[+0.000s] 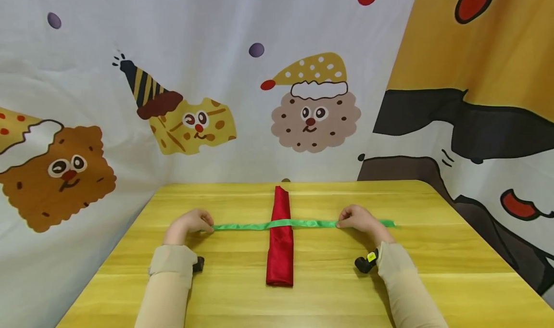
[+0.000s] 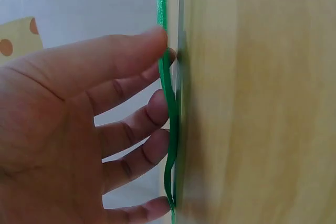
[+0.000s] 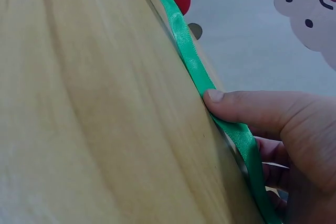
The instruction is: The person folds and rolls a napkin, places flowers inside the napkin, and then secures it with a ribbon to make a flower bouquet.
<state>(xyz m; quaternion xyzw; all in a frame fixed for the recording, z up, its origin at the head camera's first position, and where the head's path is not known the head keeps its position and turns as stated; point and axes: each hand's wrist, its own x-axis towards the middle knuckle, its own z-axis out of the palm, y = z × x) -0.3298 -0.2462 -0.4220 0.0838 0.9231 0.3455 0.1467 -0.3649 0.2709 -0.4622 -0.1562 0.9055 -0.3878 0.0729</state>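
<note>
A green ribbon (image 1: 242, 227) runs sideways across the top of a rolled or folded red cloth (image 1: 280, 260) that lies lengthwise in the middle of the table. On the left, my left hand (image 1: 192, 224) pinches the ribbon between thumb and index finger; in the left wrist view, more ribbon (image 2: 172, 114) trails down past the other fingertips. My right hand (image 1: 361, 221) pinches the ribbon's other side under the thumb, and a tail of it extends beyond that hand to the right. The right wrist view shows the ribbon (image 3: 189, 51) flat between cloth and thumb.
The wood-grain table (image 1: 242, 301) ends at a back edge against a white curtain (image 1: 207, 30) printed with cartoon biscuits. Black wrist cameras show at both sleeves, the right camera (image 1: 365, 263) low over the tabletop.
</note>
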